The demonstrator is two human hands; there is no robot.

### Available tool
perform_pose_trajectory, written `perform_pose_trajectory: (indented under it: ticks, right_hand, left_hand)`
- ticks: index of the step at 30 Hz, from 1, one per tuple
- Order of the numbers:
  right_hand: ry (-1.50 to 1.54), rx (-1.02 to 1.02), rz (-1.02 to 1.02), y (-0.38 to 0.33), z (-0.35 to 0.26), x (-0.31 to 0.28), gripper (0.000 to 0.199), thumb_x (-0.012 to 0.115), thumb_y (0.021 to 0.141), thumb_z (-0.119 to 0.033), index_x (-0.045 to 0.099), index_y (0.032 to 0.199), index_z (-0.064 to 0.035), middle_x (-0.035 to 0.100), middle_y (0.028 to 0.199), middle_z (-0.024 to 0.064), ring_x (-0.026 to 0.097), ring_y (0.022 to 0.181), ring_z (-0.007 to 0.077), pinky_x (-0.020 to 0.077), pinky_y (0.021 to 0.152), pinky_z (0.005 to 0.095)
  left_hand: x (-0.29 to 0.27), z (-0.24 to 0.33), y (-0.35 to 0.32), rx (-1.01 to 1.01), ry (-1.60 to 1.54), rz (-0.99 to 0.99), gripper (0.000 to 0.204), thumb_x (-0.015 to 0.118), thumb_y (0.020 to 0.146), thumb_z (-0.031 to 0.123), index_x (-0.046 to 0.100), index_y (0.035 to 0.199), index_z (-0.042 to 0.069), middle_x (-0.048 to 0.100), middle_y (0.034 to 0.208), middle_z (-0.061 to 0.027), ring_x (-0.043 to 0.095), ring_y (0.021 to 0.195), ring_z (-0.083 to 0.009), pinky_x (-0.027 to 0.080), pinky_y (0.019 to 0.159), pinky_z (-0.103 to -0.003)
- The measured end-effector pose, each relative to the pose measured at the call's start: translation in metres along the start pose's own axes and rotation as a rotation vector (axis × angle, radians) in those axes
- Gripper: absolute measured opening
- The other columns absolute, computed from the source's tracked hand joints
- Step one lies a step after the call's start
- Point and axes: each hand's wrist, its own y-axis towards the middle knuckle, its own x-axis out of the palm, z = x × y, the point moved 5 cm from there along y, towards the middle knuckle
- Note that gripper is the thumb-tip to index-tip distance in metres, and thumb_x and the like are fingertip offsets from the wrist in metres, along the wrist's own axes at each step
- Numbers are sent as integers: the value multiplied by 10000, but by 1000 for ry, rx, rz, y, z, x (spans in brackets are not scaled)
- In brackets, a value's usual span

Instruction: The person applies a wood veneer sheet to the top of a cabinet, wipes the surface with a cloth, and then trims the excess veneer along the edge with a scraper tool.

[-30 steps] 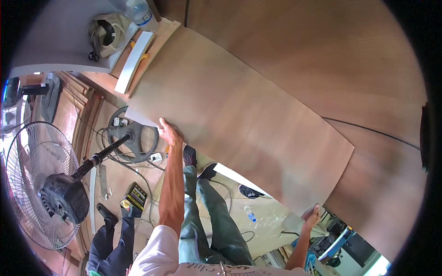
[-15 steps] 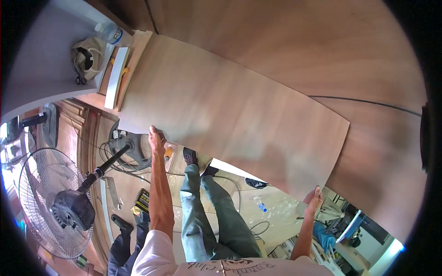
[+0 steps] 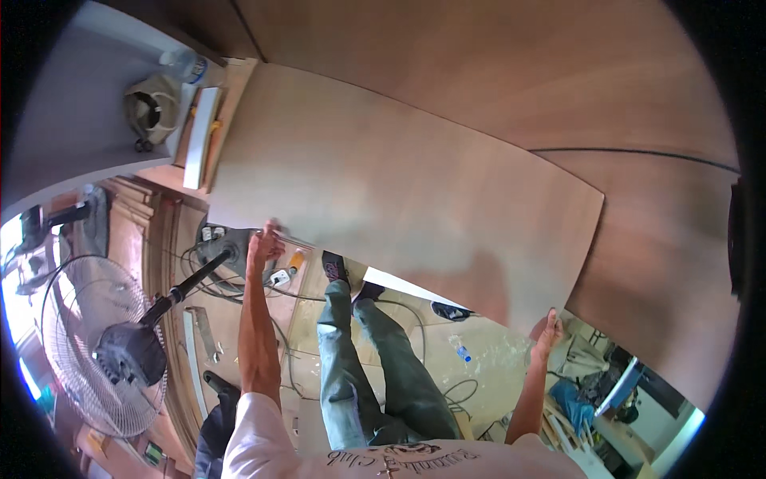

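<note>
A large wood-grain panel (image 3: pixel 399 184) lies slanted before me, its far edge against a bigger matching wooden surface. At its near left edge is my left hand (image 3: pixel 265 243), slightly blurred. Its fingers are loosely apart, and a fingertip overlaps the panel's edge. My right hand (image 3: pixel 547 334) grips the near right corner, thumb on top and the other fingers hidden beneath.
A standing fan (image 3: pixel 132 351) is at left, its base among cables. Behind it, a shelf holds a cloth cap (image 3: pixel 152 109) and a plastic bottle (image 3: pixel 185 65). A blue-capped bottle (image 3: pixel 460 350) lies on the floor. Another person's dark-trousered leg (image 3: pixel 214 427) shows lower left.
My left hand has shifted left and loosened, its fingers now showing outside the panel's edge. The right hand keeps its grip at the corner. The other person's leg has moved partly out of view.
</note>
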Motion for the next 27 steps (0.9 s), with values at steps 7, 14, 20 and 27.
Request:
perform_pose_trajectory:
  ticks: [7,14,20,27]
  right_hand:
    - [6,10,6,1,3,4,396,730,845,-395,464,679,-154,388,699,-79,362,681,75,328,626,286]
    - [89,44,-53,-17,-49,23,353,672,915,-308,475,665,-156,395,654,-91,381,631,46,321,578,241]
    - [72,145,-26,-25,-64,18,308,684,905,-309,526,707,-134,444,667,-87,388,611,44,315,559,229]
    - [-59,114,4,-28,-95,36,398,678,911,-325,399,668,-177,336,640,-111,305,582,28,244,521,231]
  left_hand:
    - [-7,146,20,566,646,420,374,550,917,372,666,1022,33,678,950,-223,628,938,-433,499,841,-470]
    - [37,283,115,838,646,390,406,544,919,349,573,1211,68,589,1182,-205,581,1039,-416,485,861,-463]
    - [50,331,196,883,953,600,552,454,948,421,438,1389,91,433,1436,-144,387,1332,-369,316,1074,-549]
    - [44,353,219,821,1020,595,581,399,959,440,378,1444,120,336,1515,-86,258,1416,-330,240,1106,-590]
